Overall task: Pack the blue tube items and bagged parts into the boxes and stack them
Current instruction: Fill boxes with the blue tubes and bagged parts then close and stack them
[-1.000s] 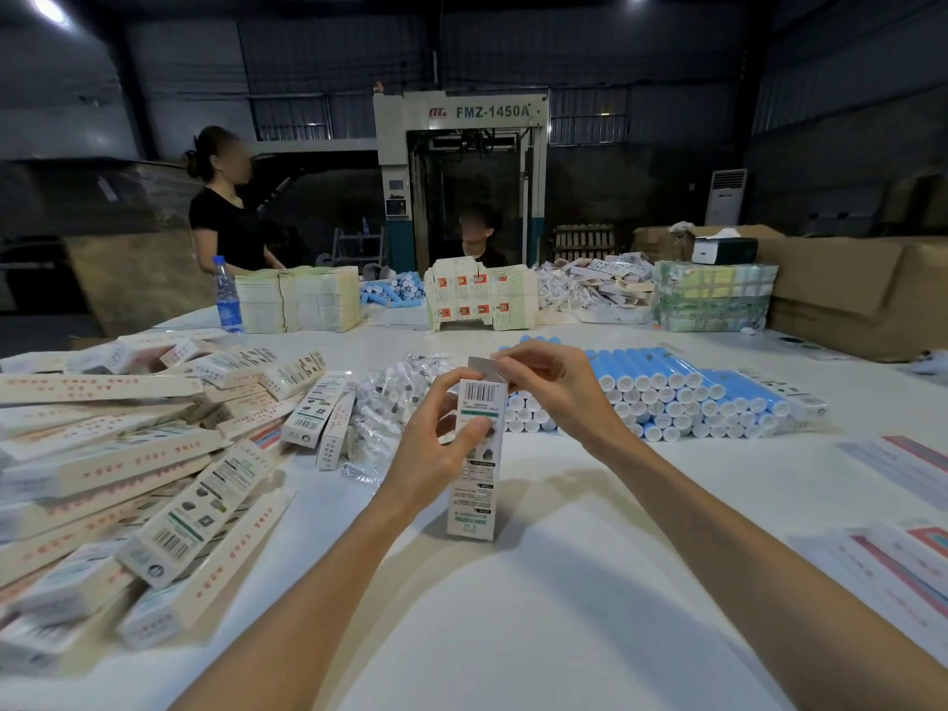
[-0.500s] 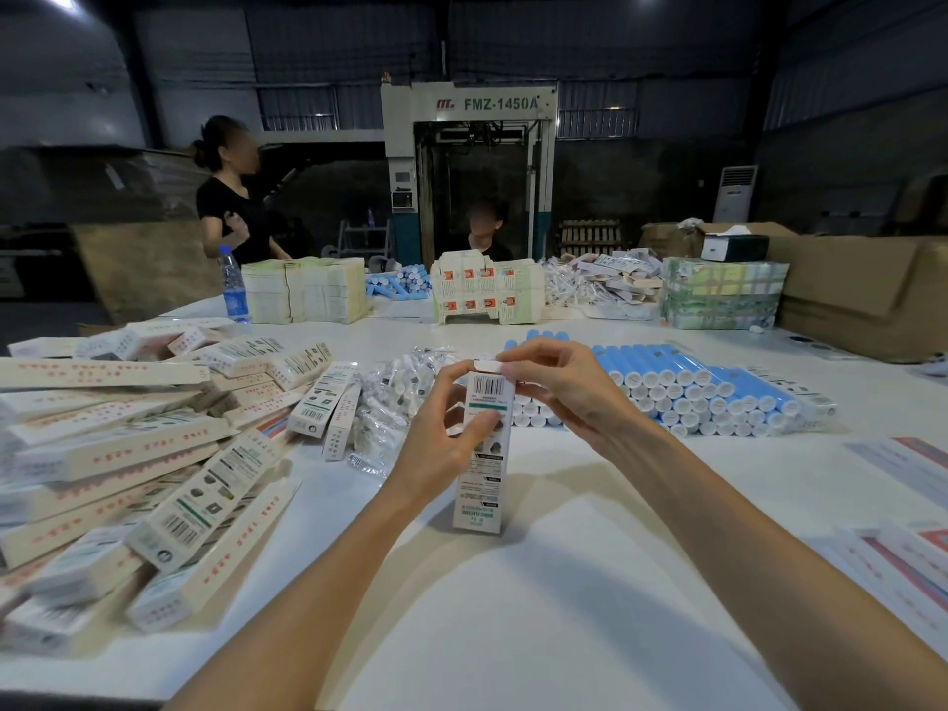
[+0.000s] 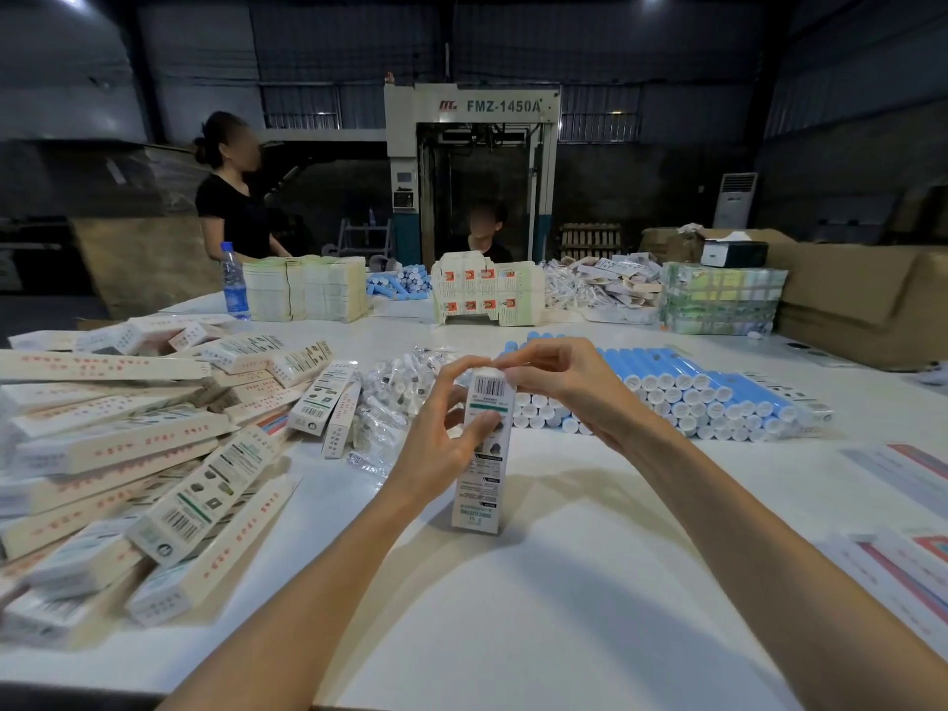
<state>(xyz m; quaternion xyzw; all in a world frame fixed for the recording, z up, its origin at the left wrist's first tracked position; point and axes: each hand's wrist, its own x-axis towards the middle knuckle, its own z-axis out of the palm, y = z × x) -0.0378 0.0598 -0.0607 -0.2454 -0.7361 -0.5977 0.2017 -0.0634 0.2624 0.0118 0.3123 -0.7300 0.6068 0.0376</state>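
A slim white printed box (image 3: 482, 469) stands upright on the white table (image 3: 513, 608), barcode facing me. My left hand (image 3: 441, 438) grips its upper half, thumb on the front face. My right hand (image 3: 559, 382) pinches the closed top flap with its fingertips. Behind the box lies a stacked row of blue tubes (image 3: 682, 387) with white caps. A heap of clear bagged parts (image 3: 395, 397) lies just left of the box. A pile of closed boxes (image 3: 154, 454) covers the table's left side.
Flat printed sheets (image 3: 908, 536) lie at the right edge. At the far side stand stacks of flat cartons (image 3: 302, 287), a water bottle (image 3: 233, 282), more blue tubes (image 3: 400, 287), wrapped bundles (image 3: 718, 297) and cardboard cases (image 3: 862, 295). Two people are behind the table.
The top flap that stood raised a second ago is now down flat on the box. My right fingers have closed in on the top; my left hand keeps its hold.
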